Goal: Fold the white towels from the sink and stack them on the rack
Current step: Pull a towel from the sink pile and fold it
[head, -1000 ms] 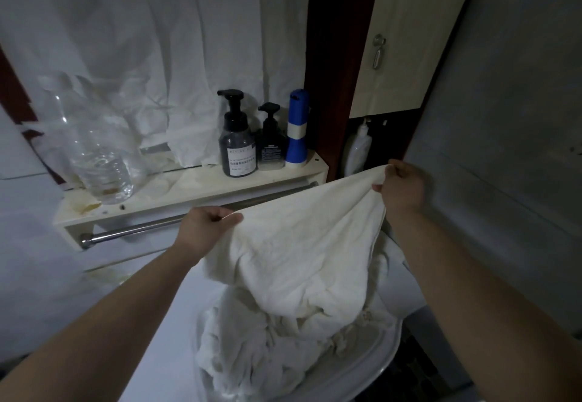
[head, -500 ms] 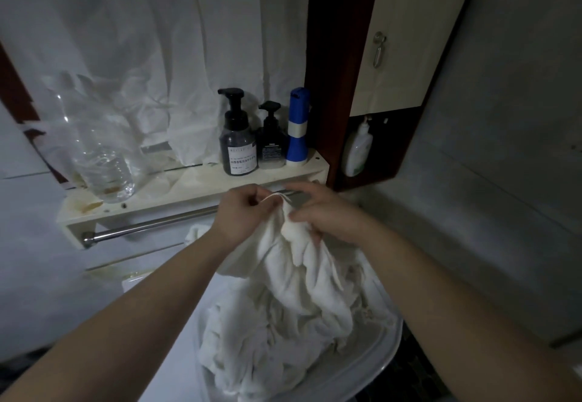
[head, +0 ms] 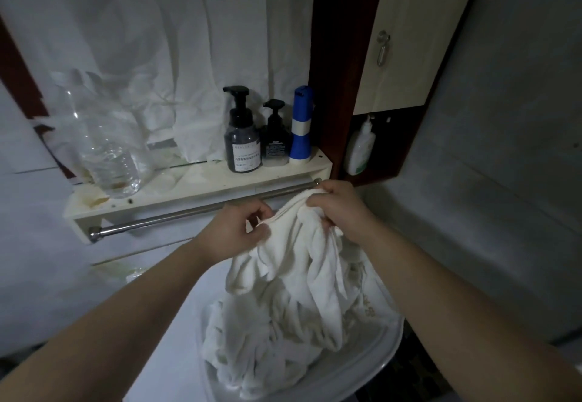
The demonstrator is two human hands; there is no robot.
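Matching the corners looks to be the step in hand: the white towel (head: 296, 263) hangs bunched from both hands above the sink (head: 374, 370), its lower part draped onto the pile of towels (head: 258, 351) lying in the basin. To fold it well, the two held corners should meet squarely with the edges flush. I would lift the cloth clear of the pile, let it hang and shake out the twists, since it falls in ropy pleats and not flat. Once halved and halved again, it could go on the cream rack (head: 195, 186), on the bare stretch between the clear plastic bottle (head: 104, 146) and the dark pump bottle (head: 242, 140); the steel rail (head: 176, 217) beneath is a likely snag. The left hand (head: 234, 231) sits just in front of that rail, its back toward the camera, thumb and forefinger pinching a thin hem of the towel, the other fingers curled. The right hand (head: 338, 209), just beside it and slightly higher, has its fingers curled over a gathered fold of the same towel. Both forearms reach in from the lower corners and converge.
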